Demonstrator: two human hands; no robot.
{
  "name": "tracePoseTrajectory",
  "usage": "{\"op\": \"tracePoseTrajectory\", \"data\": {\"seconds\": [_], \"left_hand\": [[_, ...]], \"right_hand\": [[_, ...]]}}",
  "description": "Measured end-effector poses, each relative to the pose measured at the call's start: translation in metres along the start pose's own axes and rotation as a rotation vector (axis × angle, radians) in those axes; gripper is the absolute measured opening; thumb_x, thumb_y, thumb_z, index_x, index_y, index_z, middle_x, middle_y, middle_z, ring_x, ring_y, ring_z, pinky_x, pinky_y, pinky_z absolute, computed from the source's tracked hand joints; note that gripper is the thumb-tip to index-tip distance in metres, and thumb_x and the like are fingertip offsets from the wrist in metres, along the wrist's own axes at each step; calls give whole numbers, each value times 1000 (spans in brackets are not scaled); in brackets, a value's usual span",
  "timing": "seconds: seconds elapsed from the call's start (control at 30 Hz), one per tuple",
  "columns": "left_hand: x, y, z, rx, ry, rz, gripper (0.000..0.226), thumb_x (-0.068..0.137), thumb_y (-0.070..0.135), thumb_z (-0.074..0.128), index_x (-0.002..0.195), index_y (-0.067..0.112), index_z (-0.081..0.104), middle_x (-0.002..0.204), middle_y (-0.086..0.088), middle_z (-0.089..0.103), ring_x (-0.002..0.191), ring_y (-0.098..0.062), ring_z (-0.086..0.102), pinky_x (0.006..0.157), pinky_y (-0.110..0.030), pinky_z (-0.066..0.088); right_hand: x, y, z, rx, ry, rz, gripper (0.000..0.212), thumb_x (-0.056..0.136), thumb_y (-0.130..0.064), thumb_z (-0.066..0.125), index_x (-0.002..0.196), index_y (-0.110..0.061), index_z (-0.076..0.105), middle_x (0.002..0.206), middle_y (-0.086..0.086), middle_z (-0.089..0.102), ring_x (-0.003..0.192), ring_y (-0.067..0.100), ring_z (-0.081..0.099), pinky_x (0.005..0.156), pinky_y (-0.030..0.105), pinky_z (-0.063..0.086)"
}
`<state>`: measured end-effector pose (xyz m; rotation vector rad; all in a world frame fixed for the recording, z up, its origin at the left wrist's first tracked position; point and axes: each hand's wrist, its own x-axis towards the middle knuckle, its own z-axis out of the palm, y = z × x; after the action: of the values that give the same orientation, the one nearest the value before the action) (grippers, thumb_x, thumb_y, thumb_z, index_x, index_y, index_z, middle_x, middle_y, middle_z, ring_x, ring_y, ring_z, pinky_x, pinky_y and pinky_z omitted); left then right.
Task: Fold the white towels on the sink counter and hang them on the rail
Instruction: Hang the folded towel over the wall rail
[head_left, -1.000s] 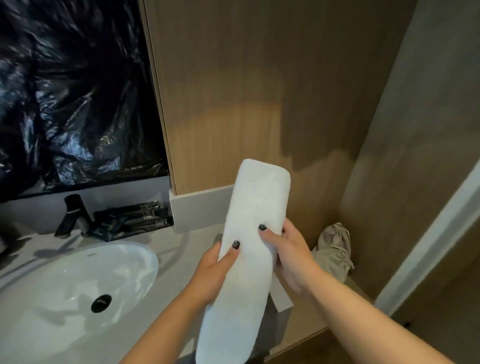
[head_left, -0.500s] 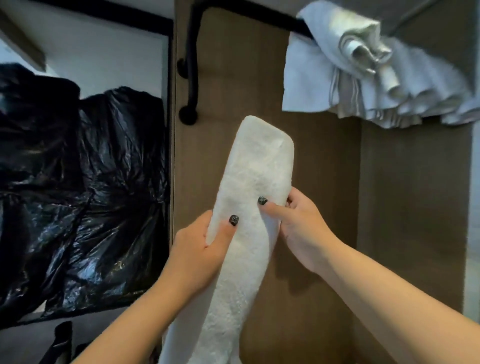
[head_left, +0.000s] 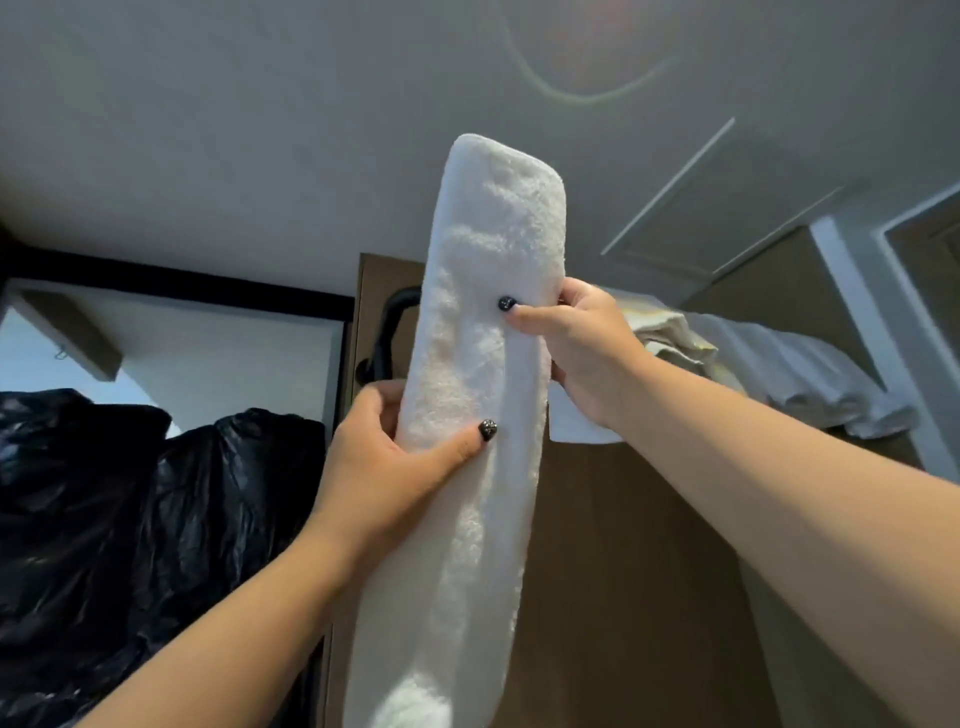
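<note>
One folded white terry towel (head_left: 483, 415), long, fluffy strip, upright at centre. Left hand (head_left: 384, 467) grips its edge at 9 o'clock; right hand (head_left: 582, 343) pinches it at 3 o'clock. One black curved rail (head_left: 387, 332) behind; rumpled white towels (head_left: 800, 369) heaped at 3 o'clock.

rail (head_left: 387, 332) left end free, towels (head_left: 810, 364) crowd right

Both hands grip a long folded white towel (head_left: 467, 415) upright, left hand (head_left: 384, 462) lower, right hand (head_left: 582, 353) higher, with other towels (head_left: 779, 364) behind the right hand.
</note>
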<state>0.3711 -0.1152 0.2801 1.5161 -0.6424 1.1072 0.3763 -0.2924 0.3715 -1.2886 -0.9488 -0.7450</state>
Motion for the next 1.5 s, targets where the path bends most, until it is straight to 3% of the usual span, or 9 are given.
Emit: {"op": "tracePoseTrajectory", "data": {"seconds": [0.2,0.47,0.77,0.9,1.0,1.13,1.27,1.37,1.5], "left_hand": [[20,-56,26,4,-151,-84,58,58,36,94,105,30,60,94,15,74,83,-2,72,75,-31,61],[95,-100,55,-75,-143,73,35,70,28,87,96,35,65,90,22,72,81,1,70,72,-27,58],[146,-118,93,-25,-99,312,51,79,30,76,102,61,44,107,31,51,101,14,49,78,-10,40],[156,-134,98,-41,-70,405,58,82,32,73,130,51,44,107,31,48,105,10,48,83,-16,44],[158,-143,100,16,-26,515,57,85,40,70,135,46,43,107,26,51,102,3,52,85,-23,49],[153,-148,107,67,8,608,50,90,44,62,138,33,49,113,15,54,107,-7,54,91,-36,51],[156,-146,101,-86,104,664,41,97,51,36,120,26,59,110,15,54,108,-7,53,91,-37,48],[183,-141,90,-221,223,551,38,92,47,47,124,27,49,118,17,48,112,-3,50,94,-30,48],[223,-133,88,-93,-126,236,91,78,40,80,148,30,23,139,7,45,121,-15,52,94,-37,53]], "right_hand": [[64,7,-13,-96,151,-69,26,85,4,67,110,0,65,105,12,69,92,25,66,94,44,52],[148,15,-9,-203,298,-133,31,93,-5,64,120,9,58,117,23,67,102,38,67,93,52,54],[248,36,1,-634,537,-191,48,89,-24,70,128,-2,54,125,11,60,105,26,60,72,30,48],[266,47,4,-1008,345,-186,40,90,-13,66,129,-12,56,130,10,58,119,28,55,85,25,42],[261,48,12,-1149,138,-145,9,95,-20,59,89,-22,65,97,3,67,104,26,62,67,20,45],[248,46,16,-1110,17,-89,54,80,-71,57,66,-21,72,70,-3,70,71,18,70,62,27,42],[247,47,11,-1050,-151,10,59,64,-83,56,61,-28,76,75,2,75,70,17,72,80,38,50],[253,46,13,-1021,-223,98,63,80,-75,51,50,-24,71,61,0,67,57,14,65,70,32,47],[244,44,21,-929,-194,45,64,94,-60,47,43,-24,60,43,-8,55,38,6,53,55,24,42]]}}
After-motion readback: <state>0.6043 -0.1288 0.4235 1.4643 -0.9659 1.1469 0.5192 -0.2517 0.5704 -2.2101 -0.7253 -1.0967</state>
